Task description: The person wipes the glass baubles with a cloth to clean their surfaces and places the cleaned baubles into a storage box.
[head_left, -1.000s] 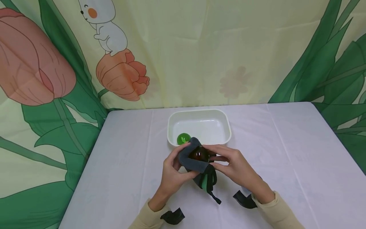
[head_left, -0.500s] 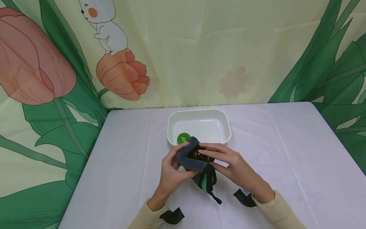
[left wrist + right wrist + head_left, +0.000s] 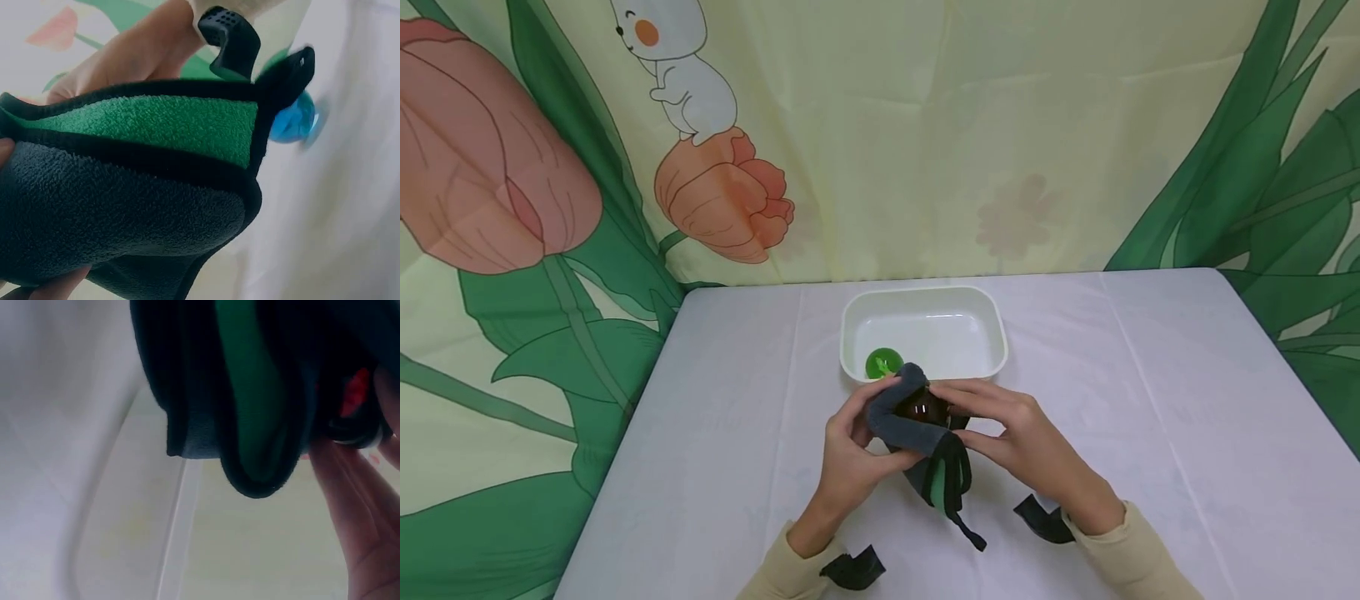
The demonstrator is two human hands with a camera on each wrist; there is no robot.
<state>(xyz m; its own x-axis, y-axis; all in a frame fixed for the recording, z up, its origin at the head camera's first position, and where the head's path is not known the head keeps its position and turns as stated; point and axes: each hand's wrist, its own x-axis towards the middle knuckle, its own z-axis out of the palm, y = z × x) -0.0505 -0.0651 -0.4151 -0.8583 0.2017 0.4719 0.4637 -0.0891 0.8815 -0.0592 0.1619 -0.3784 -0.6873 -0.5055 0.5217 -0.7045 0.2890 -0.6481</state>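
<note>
A two-sided towel (image 3: 901, 428), dark grey and green with black trim, is folded round a shiny dark reddish-brown ball (image 3: 922, 407). My left hand (image 3: 853, 457) grips the towel from the left, its thumb on the near side and its fingers on the far side. From the right, my right hand (image 3: 1021, 427) holds the ball, fingertips at its upper side and thumb low by the towel's edge. In the right wrist view, a red patch of the ball (image 3: 356, 394) shows between the dark cloth and the fingers. Its lower part is hidden in the towel.
A white tray (image 3: 925, 292) stands just beyond my hands, with a clear green ball (image 3: 883, 362) in its near left corner. A blue ball (image 3: 292, 122) lies on the white-covered table in the left wrist view. A printed curtain hangs behind.
Half a second ago my right fingers spread across the ball's top; now they have drawn back to its right side, uncovering more of it. The towel's loose end hangs slightly lower.
</note>
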